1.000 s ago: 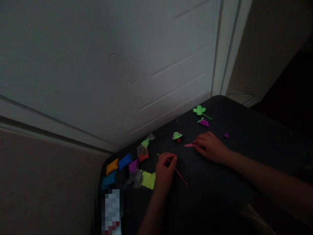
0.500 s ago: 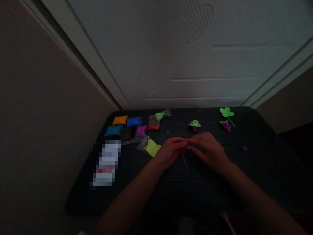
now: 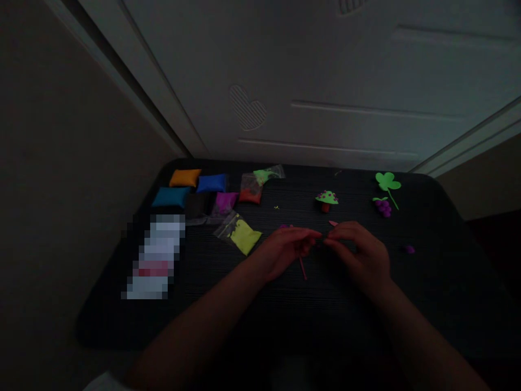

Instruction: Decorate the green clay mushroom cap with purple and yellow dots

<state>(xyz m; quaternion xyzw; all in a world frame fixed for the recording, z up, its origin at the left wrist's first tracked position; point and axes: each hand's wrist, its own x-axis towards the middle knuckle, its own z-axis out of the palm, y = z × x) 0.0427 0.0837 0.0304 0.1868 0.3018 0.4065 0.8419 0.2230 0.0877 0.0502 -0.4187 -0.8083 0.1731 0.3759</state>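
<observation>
"Fingers of the left hand (image 3: 280, 252) curl above the middle of a dark worktop (image 3: 301, 315), forefinger outstretched, its tip just beside the fingertips of the right hand (image 3: 364, 250)."

"Gripping what?"

"Cannot tell. A thin pink stick (image 3: 303, 269) juts toward the wearer from beneath the left hand; whether it is clasped or merely covered does not show. Right thumb and forefinger nearly meet at their tips, any morsel between them lost in the dim light."

"And the pink tip (image 3: 332, 223) beyond the right hand?"

"The rest is hidden, so whether it is held is unclear. A purple piece (image 3: 284, 226) peeks out on the left hand's far side."

"How is such work done well?"

"In my judgement, with a light pinch: soft, clay-like material would likely dent under a hard squeeze. Resting both wrists on the worktop should steady the fingertips, and the stick's free end is best angled away from the right hand."

"Hazards nearby?"

"A careless knuckle could topple the green-capped mushroom (image 3: 326, 199), upright just beyond the hands. The grape-like cluster (image 3: 383, 208) and purple lump (image 3: 409, 249) lie farther right, probably safer; a yellow-green packet (image 3: 245, 236) sits near the left wrist."
</observation>
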